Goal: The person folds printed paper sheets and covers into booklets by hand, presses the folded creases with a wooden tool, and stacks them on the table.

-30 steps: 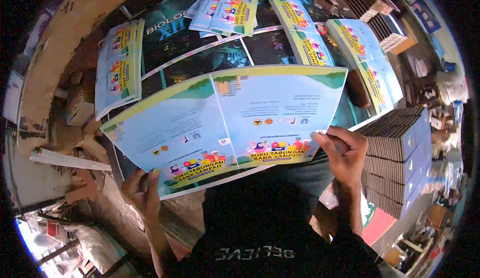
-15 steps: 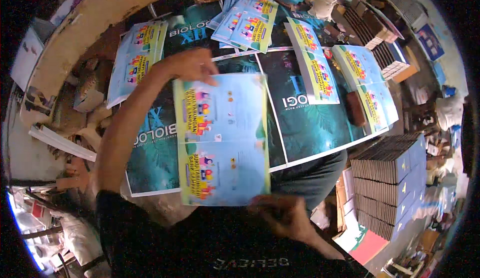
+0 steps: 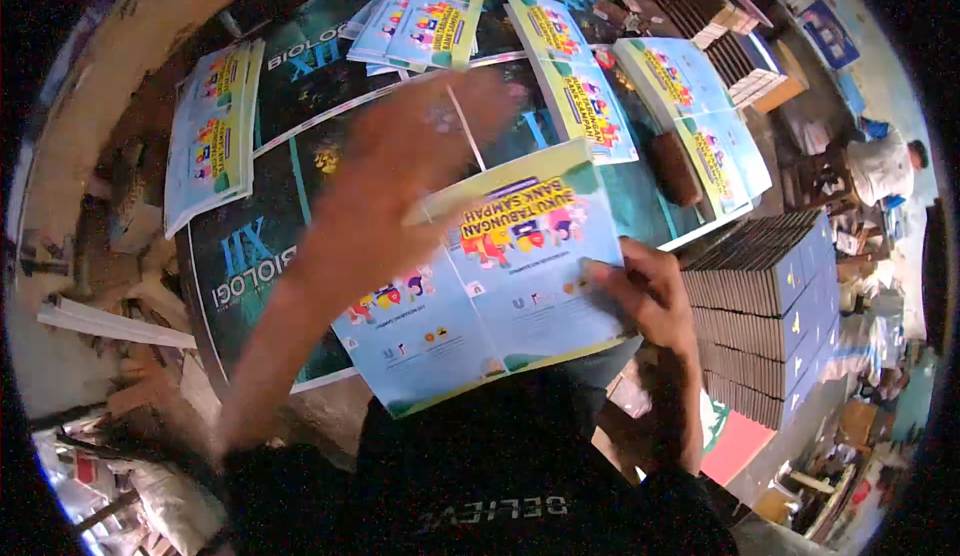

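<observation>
A blue printed cover sheet (image 3: 530,326) with yellow-green borders and cartoon figures lies tilted near my body, over the front edge of the dark poster sheets. My right hand (image 3: 655,296) grips its right edge, the thumb on top and the fingers beneath. Above the sheet's far left part is my left hand (image 3: 430,146), smeared by motion; its fingers cannot be made out, nor whether it touches the paper. That forearm hides part of the sheet's left side.
Similar sheets lie in a left stack (image 3: 210,141), a fanned pile (image 3: 425,16), a middle stack (image 3: 572,81) and a right stack (image 3: 700,126). A brown block (image 3: 676,171) rests beside the right stack. Dark-blue bound books (image 3: 765,306) stand piled at right. Another person (image 3: 880,171) sits beyond.
The sheet has turned from upright to slanted and shifted right. My right hand has moved up to its right edge. My left hand has swung right, away from the sheet's top left corner.
</observation>
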`<state>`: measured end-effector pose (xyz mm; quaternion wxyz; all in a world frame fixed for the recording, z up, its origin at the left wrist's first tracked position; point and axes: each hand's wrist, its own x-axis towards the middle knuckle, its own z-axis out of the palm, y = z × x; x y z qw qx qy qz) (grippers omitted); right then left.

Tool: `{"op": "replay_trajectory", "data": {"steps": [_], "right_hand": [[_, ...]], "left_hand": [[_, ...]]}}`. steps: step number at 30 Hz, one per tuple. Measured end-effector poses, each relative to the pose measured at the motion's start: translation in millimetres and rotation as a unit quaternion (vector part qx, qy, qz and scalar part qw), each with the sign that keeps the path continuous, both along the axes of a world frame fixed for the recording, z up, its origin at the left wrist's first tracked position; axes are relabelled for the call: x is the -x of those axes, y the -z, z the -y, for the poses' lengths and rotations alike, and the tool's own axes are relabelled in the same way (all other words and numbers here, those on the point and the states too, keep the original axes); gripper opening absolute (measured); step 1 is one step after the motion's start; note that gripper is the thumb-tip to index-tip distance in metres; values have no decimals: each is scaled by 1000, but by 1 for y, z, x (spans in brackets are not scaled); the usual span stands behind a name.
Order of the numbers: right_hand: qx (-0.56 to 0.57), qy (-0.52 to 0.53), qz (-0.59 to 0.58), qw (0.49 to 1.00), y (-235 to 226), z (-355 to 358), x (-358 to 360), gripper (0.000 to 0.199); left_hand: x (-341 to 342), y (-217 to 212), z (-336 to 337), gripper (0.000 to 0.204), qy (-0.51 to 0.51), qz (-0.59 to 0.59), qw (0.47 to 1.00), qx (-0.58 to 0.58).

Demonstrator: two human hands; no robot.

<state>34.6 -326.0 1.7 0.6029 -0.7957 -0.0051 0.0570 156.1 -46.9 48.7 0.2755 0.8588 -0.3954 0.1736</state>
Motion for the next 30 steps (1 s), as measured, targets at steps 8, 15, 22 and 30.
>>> {"op": "replay_trajectory", "data": {"steps": [8,15,22,30], "right_hand": [[-75,68,27,995,-2,-31,-20,27],[-58,94,125,986,-4,-49,-23,22],[69,100,162,979,8,-41,-7,8],[22,85,79,993,-8,-43,-4,16]], "left_hand": [[113,91,-162,44,-304,-394,734,463],[138,55,-152,27,-358,-232,842,329],[157,72,-169,21,-368,-168,905,130],[155,67,-167,28,-342,-167,910,167]]}}
